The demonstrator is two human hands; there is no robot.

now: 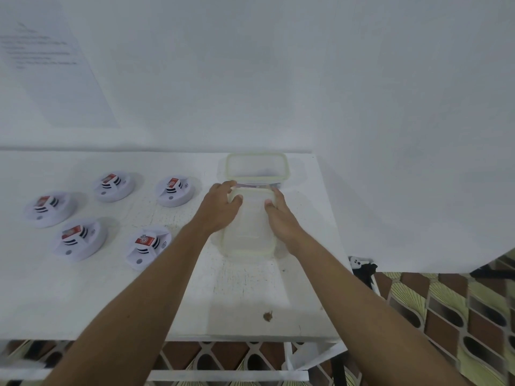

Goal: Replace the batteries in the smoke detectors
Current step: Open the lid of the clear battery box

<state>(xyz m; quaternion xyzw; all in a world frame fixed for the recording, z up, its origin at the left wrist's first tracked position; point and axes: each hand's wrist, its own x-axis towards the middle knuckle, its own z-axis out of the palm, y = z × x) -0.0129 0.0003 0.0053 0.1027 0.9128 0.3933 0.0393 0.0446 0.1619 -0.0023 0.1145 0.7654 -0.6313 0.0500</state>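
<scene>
Plastic tub looks slick; my left hand and right hand clasp its far corners; a slip could knock the second tub just beyond them.

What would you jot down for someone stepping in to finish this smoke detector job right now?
Left grip: holds the near box at its far left corner.
Right grip: holds its far right corner.
Things: five smoke detectors lie on the left of the table, each showing a red battery. The far box sits behind the near one.
Done: cannot tell whether those batteries are old or new.
Left: check that, then swap any old ones.
</scene>
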